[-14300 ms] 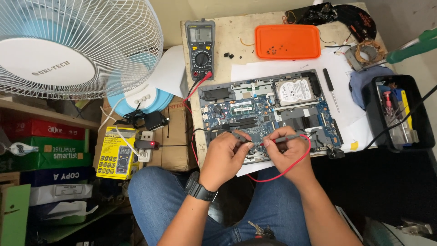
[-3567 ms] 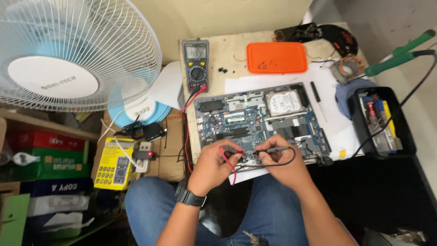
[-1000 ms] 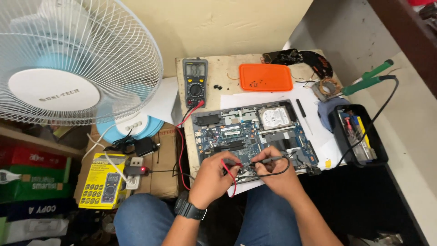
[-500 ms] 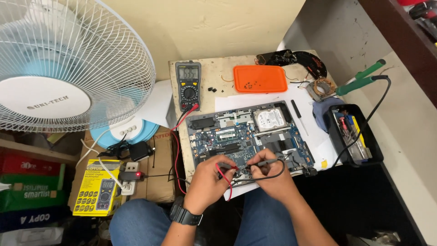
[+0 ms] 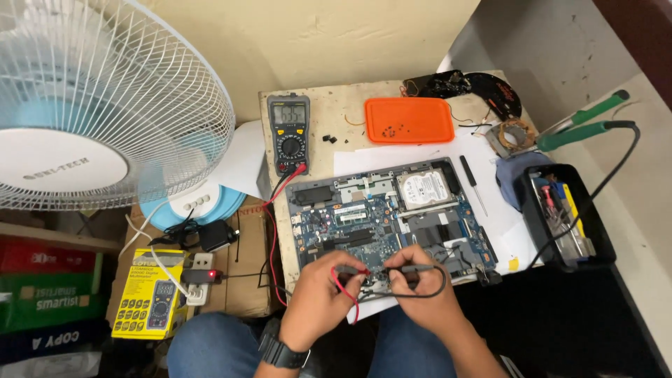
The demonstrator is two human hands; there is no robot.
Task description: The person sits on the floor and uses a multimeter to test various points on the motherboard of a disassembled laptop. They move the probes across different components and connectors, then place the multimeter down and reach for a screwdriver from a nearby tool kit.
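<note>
An opened laptop (image 5: 392, 217) lies on the small table with its blue circuit board and silver hard drive (image 5: 425, 189) showing. My left hand (image 5: 323, 297) pinches a red-wired meter probe (image 5: 350, 270) against the board's near edge. My right hand (image 5: 420, 294) holds a black-wired probe (image 5: 413, 269) right beside it, the tips almost meeting. Both leads run to a grey and yellow multimeter (image 5: 288, 133) standing at the table's far left with its display lit.
An orange tray (image 5: 409, 120) of small screws sits at the back, a black screwdriver (image 5: 473, 183) to the laptop's right. A black tool box (image 5: 564, 217) and a green-handled soldering iron (image 5: 581, 130) are further right. A white fan (image 5: 91, 119) stands left, above boxes.
The view has tilted up and pulled back, so the table sits lower and smaller in frame. Both hands stay on the probes at the board's near edge.
</note>
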